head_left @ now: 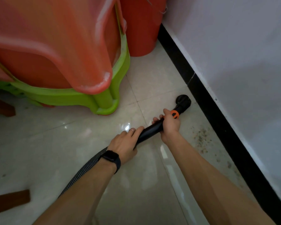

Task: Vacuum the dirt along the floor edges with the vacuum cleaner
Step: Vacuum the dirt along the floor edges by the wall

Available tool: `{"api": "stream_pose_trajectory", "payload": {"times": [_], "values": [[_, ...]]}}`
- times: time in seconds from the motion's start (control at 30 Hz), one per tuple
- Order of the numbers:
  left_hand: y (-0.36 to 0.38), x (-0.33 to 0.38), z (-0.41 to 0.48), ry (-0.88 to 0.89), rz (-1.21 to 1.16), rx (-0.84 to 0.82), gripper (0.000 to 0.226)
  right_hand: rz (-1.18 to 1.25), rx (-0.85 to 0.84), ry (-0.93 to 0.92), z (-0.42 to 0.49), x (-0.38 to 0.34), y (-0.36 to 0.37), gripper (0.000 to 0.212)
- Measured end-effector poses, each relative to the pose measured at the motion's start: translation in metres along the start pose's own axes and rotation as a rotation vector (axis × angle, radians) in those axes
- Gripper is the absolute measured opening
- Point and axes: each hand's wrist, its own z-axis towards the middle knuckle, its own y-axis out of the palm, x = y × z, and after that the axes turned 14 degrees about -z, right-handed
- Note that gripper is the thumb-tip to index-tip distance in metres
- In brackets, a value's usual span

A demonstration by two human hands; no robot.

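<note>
Black skirting [217, 120] under a white wall [242, 54]; beside it, brownish dirt [201, 138] speckles cream tiles [152, 78], near a black tube [150, 131] with an orange collar [175, 114].

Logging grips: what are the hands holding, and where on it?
Both grip the vacuum wand: right hand behind the orange collar, left hand at the rear, by the hose.

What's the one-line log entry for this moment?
left hand: holds wand | right hand: grips wand near orange collar | nozzle: at black skirting | dirt: unvacuumed patch along skirting, behind nozzle
</note>
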Motion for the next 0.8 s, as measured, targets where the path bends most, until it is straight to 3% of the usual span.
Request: {"api": "stream_pose_trajectory", "payload": {"times": [0.17,0.3,0.53,0.8], "values": [[-0.019,-0.031,-0.033,0.117,0.172,-0.012,0.088,0.022,0.039,0.034,-0.03,0.041,0.029,0.032],[-0.019,-0.033,-0.047,0.215,0.347,-0.029,0.093,0.038,0.099,0.027,-0.045,0.064,0.03,0.027],[0.007,-0.013,-0.029,0.256,0.312,-0.078,0.087,0.051,0.177,0.011,-0.039,0.051,-0.003,0.028],[0.021,0.006,-0.002,0.255,0.28,-0.052,0.093,0.039,0.123,-0.001,-0.023,0.024,-0.023,0.008]]}}
